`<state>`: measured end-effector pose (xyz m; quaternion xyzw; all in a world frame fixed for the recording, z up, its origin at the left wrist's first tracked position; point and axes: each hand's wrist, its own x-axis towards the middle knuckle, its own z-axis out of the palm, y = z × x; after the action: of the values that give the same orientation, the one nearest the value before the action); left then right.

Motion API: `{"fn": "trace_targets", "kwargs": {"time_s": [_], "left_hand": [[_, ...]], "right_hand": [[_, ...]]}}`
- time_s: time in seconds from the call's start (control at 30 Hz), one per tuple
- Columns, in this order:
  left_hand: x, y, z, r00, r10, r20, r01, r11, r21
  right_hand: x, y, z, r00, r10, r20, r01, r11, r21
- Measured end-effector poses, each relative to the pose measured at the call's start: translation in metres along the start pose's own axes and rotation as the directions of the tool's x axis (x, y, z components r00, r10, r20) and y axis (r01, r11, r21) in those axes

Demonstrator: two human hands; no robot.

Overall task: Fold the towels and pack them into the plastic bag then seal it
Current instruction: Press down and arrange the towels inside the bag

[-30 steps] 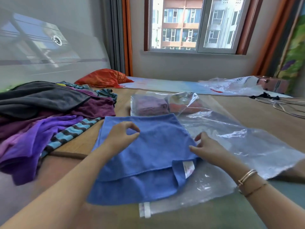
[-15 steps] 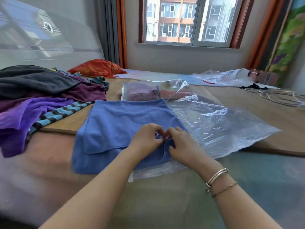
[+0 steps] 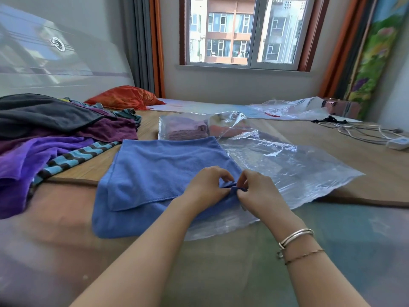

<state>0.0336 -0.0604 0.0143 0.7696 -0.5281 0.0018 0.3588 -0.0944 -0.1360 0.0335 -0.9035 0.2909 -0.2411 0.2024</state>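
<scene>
Both hands meet at the near right corner of the blue towel (image 3: 159,173) — left hand (image 3: 205,191) and right hand (image 3: 257,192) each pinching the cloth. The towel's right edge overlaps a clear plastic bag (image 3: 287,171); a towel pile (image 3: 51,138) lies at nine o'clock.

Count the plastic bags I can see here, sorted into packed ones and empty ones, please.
Packed bag, towels inside: 1
Flat empty bag, partly under the blue towel: 1
Crumpled empty bag, far end: 1
Total: 3
</scene>
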Motion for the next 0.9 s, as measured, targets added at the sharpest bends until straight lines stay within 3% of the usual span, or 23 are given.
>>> {"fn": "trace_targets", "kwargs": {"time_s": [0.2,0.37,0.63,0.9], "left_hand": [[0.004,0.013,0.008,0.990,-0.057,-0.126,0.079,0.981,0.176],[0.008,0.018,-0.008,0.968,-0.115,-0.221,0.090,0.989,-0.119],[-0.014,0.008,-0.049,0.980,-0.096,-0.173,0.016,0.910,-0.415],[-0.032,0.006,-0.067,0.990,-0.052,-0.128,-0.020,0.863,-0.504]], "right_hand": [[-0.006,-0.004,-0.003,1.000,0.022,0.015,-0.023,0.997,0.073],[-0.011,-0.009,-0.009,0.998,-0.024,-0.050,0.036,0.971,0.238],[-0.007,-0.028,-0.002,0.957,0.024,-0.289,0.128,0.860,0.493],[-0.004,-0.042,0.004,0.984,0.085,-0.157,0.064,0.654,0.754]]}}
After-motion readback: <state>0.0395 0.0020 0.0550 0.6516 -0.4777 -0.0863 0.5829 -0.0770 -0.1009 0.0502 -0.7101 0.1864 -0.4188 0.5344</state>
